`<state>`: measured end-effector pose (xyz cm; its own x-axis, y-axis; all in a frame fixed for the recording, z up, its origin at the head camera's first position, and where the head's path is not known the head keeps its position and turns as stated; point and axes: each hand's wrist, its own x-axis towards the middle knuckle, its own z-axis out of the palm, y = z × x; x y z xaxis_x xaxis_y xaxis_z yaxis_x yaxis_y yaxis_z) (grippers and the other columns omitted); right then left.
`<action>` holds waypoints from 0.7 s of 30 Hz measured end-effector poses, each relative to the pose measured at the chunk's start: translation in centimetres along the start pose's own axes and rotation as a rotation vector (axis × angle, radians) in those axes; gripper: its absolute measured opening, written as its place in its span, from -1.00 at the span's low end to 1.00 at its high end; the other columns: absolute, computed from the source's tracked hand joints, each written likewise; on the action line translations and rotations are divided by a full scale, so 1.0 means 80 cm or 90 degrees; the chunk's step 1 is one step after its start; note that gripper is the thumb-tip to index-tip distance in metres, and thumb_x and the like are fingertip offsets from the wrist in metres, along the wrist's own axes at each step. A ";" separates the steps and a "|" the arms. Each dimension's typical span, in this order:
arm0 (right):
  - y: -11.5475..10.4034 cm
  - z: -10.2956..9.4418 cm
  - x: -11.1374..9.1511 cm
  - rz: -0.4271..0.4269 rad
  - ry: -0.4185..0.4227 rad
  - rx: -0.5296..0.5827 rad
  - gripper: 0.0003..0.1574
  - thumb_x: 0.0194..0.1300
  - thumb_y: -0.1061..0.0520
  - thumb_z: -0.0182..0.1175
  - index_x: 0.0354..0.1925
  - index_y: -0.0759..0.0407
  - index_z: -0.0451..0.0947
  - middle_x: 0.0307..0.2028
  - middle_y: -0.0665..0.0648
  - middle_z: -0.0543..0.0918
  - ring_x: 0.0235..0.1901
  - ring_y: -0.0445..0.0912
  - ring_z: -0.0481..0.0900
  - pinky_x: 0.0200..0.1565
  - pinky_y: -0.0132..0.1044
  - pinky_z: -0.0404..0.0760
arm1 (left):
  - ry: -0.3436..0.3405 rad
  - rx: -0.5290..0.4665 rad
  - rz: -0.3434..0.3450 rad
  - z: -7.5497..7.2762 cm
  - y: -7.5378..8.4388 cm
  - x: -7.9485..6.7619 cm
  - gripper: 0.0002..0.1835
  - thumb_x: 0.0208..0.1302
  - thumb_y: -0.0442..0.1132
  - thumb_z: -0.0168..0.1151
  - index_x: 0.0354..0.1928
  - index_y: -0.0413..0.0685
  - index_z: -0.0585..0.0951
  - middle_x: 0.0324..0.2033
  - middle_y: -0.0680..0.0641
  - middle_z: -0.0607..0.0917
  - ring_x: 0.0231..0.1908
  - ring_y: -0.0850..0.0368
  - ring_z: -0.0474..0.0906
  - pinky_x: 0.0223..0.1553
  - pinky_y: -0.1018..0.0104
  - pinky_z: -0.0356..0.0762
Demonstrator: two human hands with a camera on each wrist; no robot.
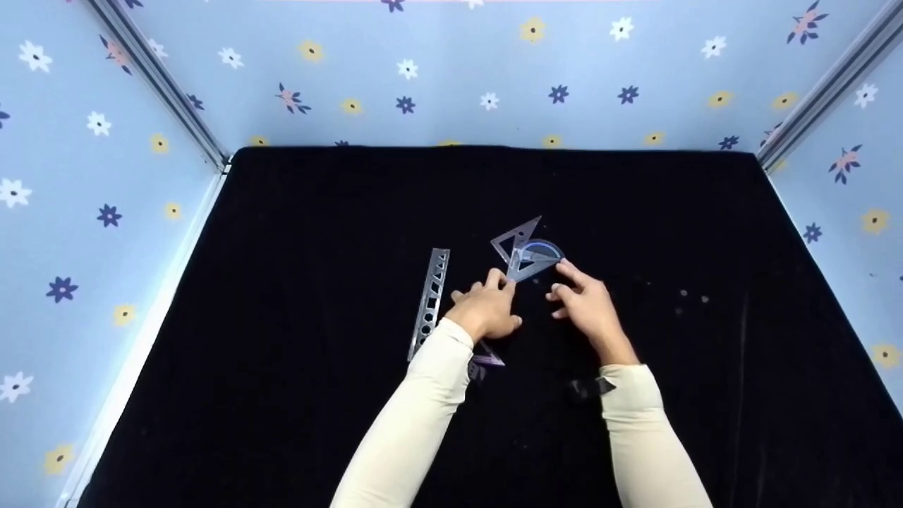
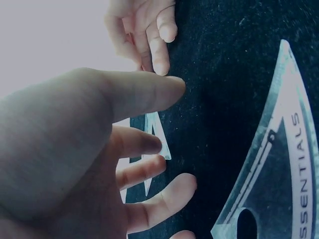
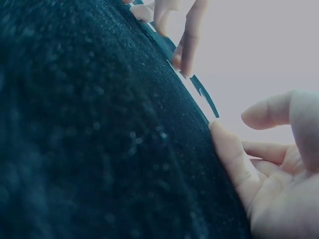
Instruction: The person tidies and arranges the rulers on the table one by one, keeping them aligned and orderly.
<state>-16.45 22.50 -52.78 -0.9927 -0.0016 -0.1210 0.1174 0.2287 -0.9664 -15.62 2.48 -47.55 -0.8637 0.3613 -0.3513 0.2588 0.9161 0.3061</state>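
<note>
A clear set square [image 1: 530, 269] lies in front of a blue-edged protractor [image 1: 543, 246] and overlaps it in the head view. Another clear set square [image 1: 503, 243] lies behind and to the left, also overlapping. My left hand [image 1: 487, 309] reaches palm-down, fingers spread, a fingertip at the near corner of the front set square. From the right, my right hand [image 1: 587, 303] touches that set square's right corner with an extended index fingertip; its other fingers are loosely bent. In the left wrist view the thumb [image 2: 149, 92] stands apart from the fingers.
Left of my left hand lies a clear ruler [image 1: 432, 303] with cut-out shapes, its lower end partly hidden by the sleeve. A purple-edged set square [image 1: 489, 358] shows beside my left wrist. Black cloth [image 1: 317, 282] covers the table; flower-patterned walls [image 1: 451, 70] stand around it.
</note>
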 end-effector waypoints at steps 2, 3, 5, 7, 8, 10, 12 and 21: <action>0.000 0.000 0.000 -0.001 -0.001 0.005 -0.38 0.35 0.33 0.10 0.37 0.36 0.38 0.45 0.10 0.31 -0.24 -0.11 0.72 -0.40 -0.23 0.71 | -0.004 0.008 -0.004 0.000 0.001 0.000 -0.28 0.37 0.10 0.19 0.50 0.06 0.29 0.33 -0.01 0.25 0.23 -0.12 0.38 0.12 -0.27 0.34; 0.000 0.000 0.000 -0.001 -0.001 0.007 -0.38 0.35 0.33 0.10 0.36 0.37 0.38 0.45 0.10 0.31 -0.25 -0.11 0.72 -0.40 -0.23 0.71 | -0.006 0.011 -0.005 -0.001 0.001 0.000 -0.29 0.38 0.09 0.18 0.50 0.06 0.30 0.33 -0.01 0.25 0.23 -0.13 0.38 0.12 -0.27 0.34; 0.000 0.000 0.000 -0.002 0.000 0.012 -0.39 0.35 0.34 0.10 0.35 0.38 0.39 0.45 0.11 0.32 -0.26 -0.12 0.72 -0.40 -0.23 0.71 | -0.013 0.015 -0.006 -0.002 0.001 0.000 -0.29 0.38 0.09 0.17 0.50 0.06 0.29 0.35 0.00 0.24 0.24 -0.13 0.37 0.13 -0.27 0.34; 0.000 0.000 0.000 -0.003 0.001 0.015 -0.40 0.34 0.34 0.10 0.34 0.38 0.39 0.45 0.11 0.33 -0.26 -0.13 0.71 -0.41 -0.23 0.71 | -0.016 0.014 -0.004 -0.003 0.001 0.000 -0.30 0.39 0.08 0.16 0.50 0.06 0.30 0.37 0.01 0.24 0.25 -0.13 0.36 0.13 -0.28 0.34; 0.000 0.000 0.000 -0.005 0.002 0.016 -0.40 0.34 0.35 0.11 0.34 0.38 0.40 0.44 0.11 0.33 -0.27 -0.13 0.71 -0.41 -0.23 0.71 | -0.017 0.013 -0.002 -0.003 0.000 0.000 -0.31 0.39 0.07 0.16 0.50 0.06 0.30 0.38 0.01 0.24 0.25 -0.14 0.36 0.13 -0.28 0.34; 0.000 0.000 0.000 -0.007 0.002 0.017 -0.40 0.34 0.35 0.11 0.34 0.38 0.40 0.44 0.11 0.34 -0.27 -0.14 0.71 -0.41 -0.24 0.71 | -0.017 0.012 0.002 -0.004 -0.001 -0.001 -0.32 0.39 0.06 0.16 0.49 0.06 0.31 0.39 0.03 0.24 0.26 -0.14 0.35 0.14 -0.29 0.35; -0.001 0.000 -0.001 -0.007 0.004 0.019 -0.40 0.33 0.35 0.11 0.34 0.38 0.40 0.44 0.11 0.34 -0.28 -0.14 0.71 -0.41 -0.24 0.71 | -0.017 0.010 0.007 -0.005 -0.003 -0.002 -0.34 0.40 0.05 0.15 0.49 0.06 0.33 0.40 0.05 0.24 0.27 -0.14 0.35 0.13 -0.28 0.35; -0.002 0.000 -0.002 -0.009 0.006 0.040 -0.47 0.38 0.38 0.09 0.30 0.45 0.42 0.44 0.18 0.33 -0.30 -0.13 0.70 -0.43 -0.29 0.70 | -0.011 -0.017 0.023 -0.003 -0.008 -0.006 -0.36 0.41 0.02 0.14 0.49 0.10 0.34 0.47 0.12 0.23 0.32 -0.11 0.30 0.19 -0.33 0.30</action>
<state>-16.30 22.46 -52.58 -0.9944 0.0056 -0.1059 0.1053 0.1677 -0.9802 -15.49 1.67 -47.38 -0.8467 0.3966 -0.3547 0.2776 0.8980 0.3415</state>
